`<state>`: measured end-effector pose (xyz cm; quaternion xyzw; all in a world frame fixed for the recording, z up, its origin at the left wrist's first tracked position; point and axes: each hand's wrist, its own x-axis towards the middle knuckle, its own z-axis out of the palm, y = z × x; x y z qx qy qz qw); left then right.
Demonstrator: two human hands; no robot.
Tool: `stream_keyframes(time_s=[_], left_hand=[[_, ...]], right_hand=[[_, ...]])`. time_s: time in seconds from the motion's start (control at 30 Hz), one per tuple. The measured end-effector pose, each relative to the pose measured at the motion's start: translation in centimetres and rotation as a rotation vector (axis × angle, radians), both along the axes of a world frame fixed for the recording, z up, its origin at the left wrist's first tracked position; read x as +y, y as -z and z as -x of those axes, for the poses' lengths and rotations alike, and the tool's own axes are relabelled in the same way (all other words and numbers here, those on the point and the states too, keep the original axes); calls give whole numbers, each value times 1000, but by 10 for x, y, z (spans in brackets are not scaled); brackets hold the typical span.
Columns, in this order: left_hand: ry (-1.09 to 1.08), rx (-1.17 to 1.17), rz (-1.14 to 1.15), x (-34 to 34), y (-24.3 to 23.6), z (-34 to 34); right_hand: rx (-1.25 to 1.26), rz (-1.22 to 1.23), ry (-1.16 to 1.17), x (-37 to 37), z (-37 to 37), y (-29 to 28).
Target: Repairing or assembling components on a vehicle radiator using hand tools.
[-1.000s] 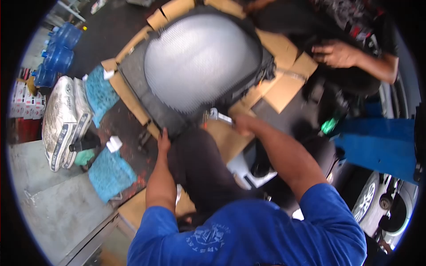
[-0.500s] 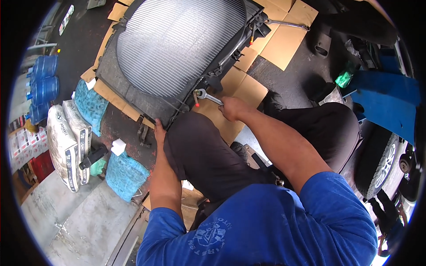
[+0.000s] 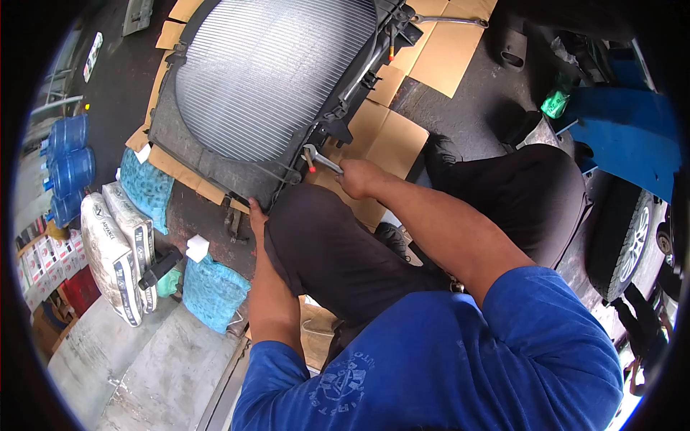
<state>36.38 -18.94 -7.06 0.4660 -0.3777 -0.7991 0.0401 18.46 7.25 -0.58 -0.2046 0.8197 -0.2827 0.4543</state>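
A radiator (image 3: 259, 79) with silver fins and a black surround lies on flattened cardboard (image 3: 381, 147) in front of my bent knees. My left hand (image 3: 257, 217) grips its near left corner beside my left knee; some fingers are hidden. My right hand (image 3: 356, 179) is closed round the handle of an open-end wrench (image 3: 323, 160), whose head sits at a small brass fitting with a red tip (image 3: 309, 162) on the radiator's near right edge. A second long wrench (image 3: 445, 20) rests on the cardboard at the top.
Blue water jugs (image 3: 68, 169), white sacks (image 3: 108, 248) and blue patterned cushions (image 3: 212, 291) lie at the left. A blue metal lift (image 3: 618, 140), a wheel (image 3: 622, 244) and a green package (image 3: 555, 104) are at the right. A metal plate (image 3: 126, 366) is at lower left.
The view has shifted, carrying the radiator up and left. The wrench in my right hand stays at the fitting, its angle slightly steeper. The co-worker's arm at upper right has left view.
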Motion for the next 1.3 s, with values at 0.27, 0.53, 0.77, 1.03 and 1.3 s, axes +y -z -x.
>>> stream_keyframes(time_s=[0.27,0.53,0.77,1.03,1.3], left_hand=[[49,0,-196,-3,0,-4],[68,-32,-261,9,-18,7],[82,-1,-357,15,-30,12],[111,-7,-438,25,-44,20],[121,-75,-404,38,-70,33]], right_hand=[[-24,-46,-23,11,1,3],[-44,-15,32,5,0,2],[-90,8,105,4,-4,1],[-88,9,113,13,-9,8],[-82,9,222,18,-19,17]])
